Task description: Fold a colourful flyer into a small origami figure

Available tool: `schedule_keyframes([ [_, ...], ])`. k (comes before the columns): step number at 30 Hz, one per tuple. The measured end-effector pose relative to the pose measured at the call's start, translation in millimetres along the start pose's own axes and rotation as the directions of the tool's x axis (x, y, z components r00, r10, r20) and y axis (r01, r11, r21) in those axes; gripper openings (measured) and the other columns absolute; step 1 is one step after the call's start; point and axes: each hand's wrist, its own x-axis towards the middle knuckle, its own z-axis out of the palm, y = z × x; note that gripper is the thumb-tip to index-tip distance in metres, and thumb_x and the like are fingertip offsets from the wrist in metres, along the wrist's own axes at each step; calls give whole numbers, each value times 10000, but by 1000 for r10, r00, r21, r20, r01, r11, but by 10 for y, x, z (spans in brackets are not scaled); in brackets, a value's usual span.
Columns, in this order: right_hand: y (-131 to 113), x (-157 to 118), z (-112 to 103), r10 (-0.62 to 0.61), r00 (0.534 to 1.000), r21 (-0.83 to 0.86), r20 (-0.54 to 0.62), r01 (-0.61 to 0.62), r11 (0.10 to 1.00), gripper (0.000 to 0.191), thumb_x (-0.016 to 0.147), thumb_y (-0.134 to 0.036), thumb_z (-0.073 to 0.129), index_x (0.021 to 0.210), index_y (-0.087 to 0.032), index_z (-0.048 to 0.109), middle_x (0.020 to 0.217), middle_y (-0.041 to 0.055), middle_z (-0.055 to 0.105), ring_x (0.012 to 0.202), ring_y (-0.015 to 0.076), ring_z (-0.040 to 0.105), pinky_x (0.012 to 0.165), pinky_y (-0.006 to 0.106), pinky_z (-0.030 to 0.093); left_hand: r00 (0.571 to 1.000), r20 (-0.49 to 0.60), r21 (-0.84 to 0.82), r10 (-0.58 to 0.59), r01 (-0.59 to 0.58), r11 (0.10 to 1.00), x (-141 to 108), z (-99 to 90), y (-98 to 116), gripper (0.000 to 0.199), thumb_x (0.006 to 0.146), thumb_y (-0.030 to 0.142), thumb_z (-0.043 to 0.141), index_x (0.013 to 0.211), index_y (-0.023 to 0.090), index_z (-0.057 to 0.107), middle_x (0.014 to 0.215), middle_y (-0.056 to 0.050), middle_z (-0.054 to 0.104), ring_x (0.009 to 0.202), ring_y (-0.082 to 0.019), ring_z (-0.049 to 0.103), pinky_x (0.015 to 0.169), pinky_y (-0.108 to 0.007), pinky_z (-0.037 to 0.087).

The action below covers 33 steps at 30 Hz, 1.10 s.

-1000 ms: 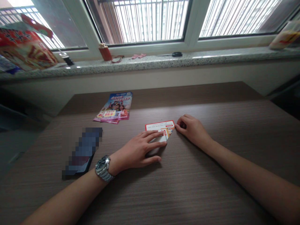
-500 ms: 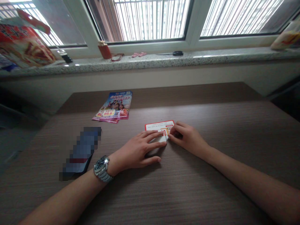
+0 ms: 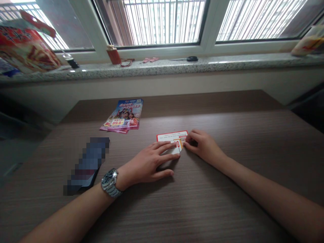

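Note:
A small printed leaflet (image 3: 172, 136), white with a red border, lies on the table, and a folded-over part with an orange edge shows on top of it. My left hand (image 3: 154, 160) rests flat over the near left part of the leaflet, fingers stretched and spread; it covers much of the paper. At the leaflet's right edge, my right hand (image 3: 201, 145) is closed in a pinch, thumb and forefinger on the paper's edge. On my left wrist sits a metal watch (image 3: 110, 182).
A stack of colourful flyers (image 3: 126, 114) lies at the back left of the brown table (image 3: 227, 108). Nearer stands out a dark phone-like object (image 3: 87, 165), pixelated. On the stone sill are scissors (image 3: 191, 58), a red container (image 3: 113, 55) and a food bag (image 3: 27, 49).
My right fingertips have slid slightly to the right and up along the leaflet's right edge. The left hand stays where it was.

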Motion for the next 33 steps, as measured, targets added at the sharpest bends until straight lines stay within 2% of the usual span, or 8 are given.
schedule_keyframes([
  [3, 102, 47, -54, 52, 998, -59, -43, -55, 997, 158, 865, -195, 695, 746, -210, 592, 788, 23, 612, 762, 203, 572, 709, 322, 439, 1000, 2, 2, 0, 0, 1000, 1, 2, -3, 546, 975, 546, 552, 1462, 303, 509, 1618, -81, 361, 1477, -328, 346, 1200, -534, 336],
  [7, 146, 75, -101, 120, 991, -22, -52, -121, 992, 161, 874, -199, 673, 734, -206, 595, 772, 21, 608, 717, 187, 581, 658, 302, 435, 1000, 6, -8, -1, 1, 1000, 3, 4, -5, 544, 975, 544, 554, 1461, 304, 508, 1621, -81, 356, 1475, -329, 348, 1198, -535, 339],
  [15, 165, 61, -94, 120, 990, -33, -76, -123, 992, 159, 861, -168, 679, 733, -199, 591, 765, 11, 588, 703, 171, 561, 648, 287, 414, 1000, -3, -14, 2, -2, 1000, -3, 4, -6, 543, 971, 525, 572, 1462, 303, 504, 1618, -81, 360, 1468, -338, 355, 1188, -542, 350],
  [29, 112, 9, -107, 29, 993, 13, -117, -27, 1000, 142, 906, -219, 672, 786, -199, 598, 815, 9, 582, 717, 158, 572, 670, 287, 446, 1000, -8, 11, 9, -9, 1000, -9, 11, -3, 540, 979, 513, 568, 1466, 294, 495, 1615, -92, 361, 1472, -328, 351, 1187, -540, 354],
  [33, 98, -8, -93, -41, 994, -9, -103, 40, 999, 96, 922, -212, 646, 833, -202, 614, 845, 25, 598, 743, 170, 579, 678, 299, 458, 1000, -15, 13, 15, -15, 1000, -14, 18, -8, 540, 980, 524, 561, 1464, 292, 498, 1612, -94, 367, 1469, -329, 356, 1184, -544, 357],
])
